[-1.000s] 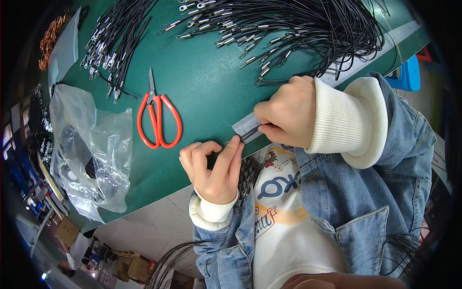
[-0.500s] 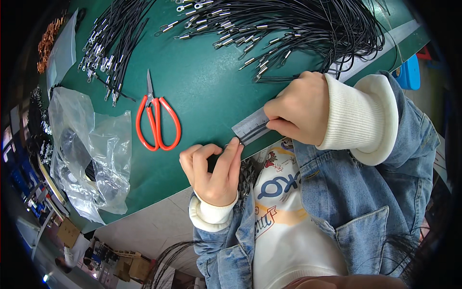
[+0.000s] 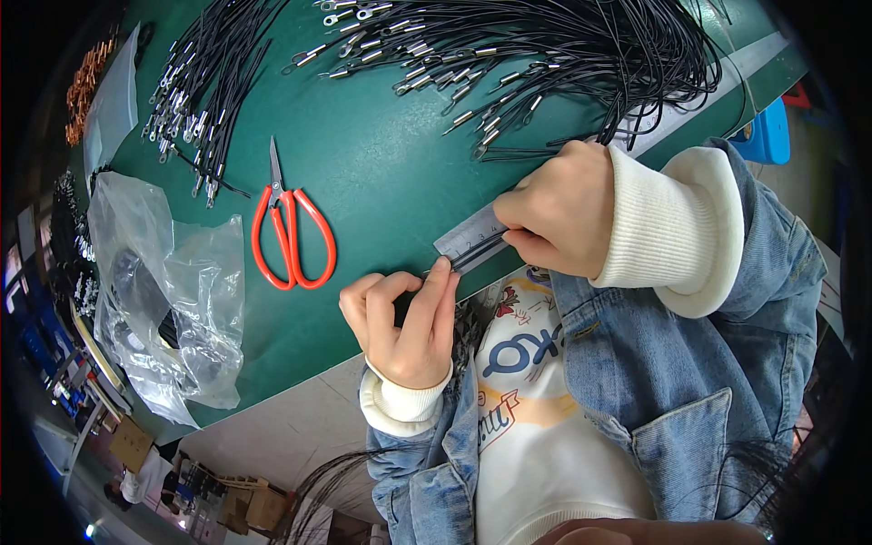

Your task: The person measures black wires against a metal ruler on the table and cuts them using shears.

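Left grip (image 3: 405, 334) pinches black cord (image 3: 479, 251) at end of ruler (image 3: 465, 238); right grip (image 3: 565, 214) pinches farther along it, seemingly for straightness.

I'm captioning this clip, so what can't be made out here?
All in the head view:
Black cord: left end, largely covered by the left hand; the part inside the right hand, hidden by its fingers.
Ruler: middle stretch, hidden by the right hand.
Large cable bundle: cut off by the upper edge.
Copper-coloured pieces: too small to count.
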Tool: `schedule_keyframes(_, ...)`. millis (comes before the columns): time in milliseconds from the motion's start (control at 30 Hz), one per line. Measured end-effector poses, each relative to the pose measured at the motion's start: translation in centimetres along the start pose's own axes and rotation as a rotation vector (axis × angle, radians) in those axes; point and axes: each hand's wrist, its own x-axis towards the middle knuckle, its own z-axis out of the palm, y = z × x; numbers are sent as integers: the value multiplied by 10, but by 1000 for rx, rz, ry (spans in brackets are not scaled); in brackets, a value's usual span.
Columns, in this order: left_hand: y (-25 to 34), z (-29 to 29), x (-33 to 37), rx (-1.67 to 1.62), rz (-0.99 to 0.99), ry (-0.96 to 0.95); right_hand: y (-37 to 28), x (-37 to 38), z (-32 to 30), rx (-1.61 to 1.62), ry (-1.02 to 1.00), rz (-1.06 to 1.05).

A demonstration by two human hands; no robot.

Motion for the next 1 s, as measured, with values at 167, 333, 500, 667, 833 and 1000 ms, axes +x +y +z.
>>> schedule_keyframes(167,-2,0,0,-11,10,-16,1,-4,-7,-52,-68,-8)
schedule_keyframes(333,0,1,1,-9,0,-15,10,-12,-17,-60,-117,-32)
schedule_keyframes(500,1,0,0,-14,-5,-12,18,-18,-37,-20,-222,92)
schedule_keyframes(667,2,0,0,-16,0,-23,27,-26,-43,46,-254,218)
schedule_keyframes(833,2,-2,-1,-5,-14,-34,31,-31,-46,-20,-244,165)
schedule_keyframes(1000,4,-1,4,-1,30,-33,36,-38,-38,-154,-216,85)
